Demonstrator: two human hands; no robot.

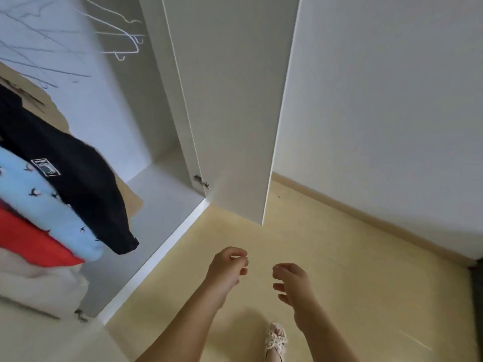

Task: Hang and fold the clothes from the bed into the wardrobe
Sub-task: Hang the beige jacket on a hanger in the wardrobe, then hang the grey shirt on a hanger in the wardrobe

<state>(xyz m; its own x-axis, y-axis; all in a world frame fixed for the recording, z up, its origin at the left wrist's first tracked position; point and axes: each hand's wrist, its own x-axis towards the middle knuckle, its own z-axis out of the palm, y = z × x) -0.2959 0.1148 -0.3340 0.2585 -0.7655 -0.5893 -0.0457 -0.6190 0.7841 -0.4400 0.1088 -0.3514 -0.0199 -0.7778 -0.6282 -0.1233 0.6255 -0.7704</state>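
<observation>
Wardrobe door [235,113] open at twelve for access; black sweatshirt [78,184], blue bird-print top [34,197] hung at nine. Left hand [227,267], right hand [292,280] at six, loosely curled, empty.

so the tall white panel wardrobe [164,186] is on the left, its flat white door [235,113] swung out mid-frame; inside, far left, the black long-sleeved top [78,184], pale blue bird-print garment [39,202] and red fabric garment [26,244] are packed side by side; thin white wire hangers [117,40] above and behind them; plain white wall [392,100] right of the door; low down over the pale yellow floor [326,244], left hand [227,267] and right hand [292,280] are near each other but apart; a foot in a cream woven sandal [275,340] below, between the forearms
</observation>
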